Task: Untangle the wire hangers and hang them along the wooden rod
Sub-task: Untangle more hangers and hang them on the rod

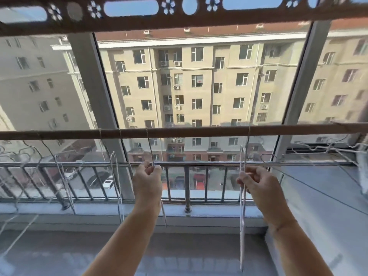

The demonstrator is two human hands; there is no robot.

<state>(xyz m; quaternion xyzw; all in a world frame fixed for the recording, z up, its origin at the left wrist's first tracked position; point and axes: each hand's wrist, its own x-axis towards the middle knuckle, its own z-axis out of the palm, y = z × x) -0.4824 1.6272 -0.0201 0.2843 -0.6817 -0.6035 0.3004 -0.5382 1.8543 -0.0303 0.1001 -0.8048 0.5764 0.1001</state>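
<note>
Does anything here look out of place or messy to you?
Yes. A heap of wire hangers lies tangled on the window ledge at right, off the wooden rod. More hangers look bunched and crossed at the left.

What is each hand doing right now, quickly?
Left hand: pinching a thin wire hanger hooked on the wooden rod.
Right hand: gripping a white wire hanger.
</note>
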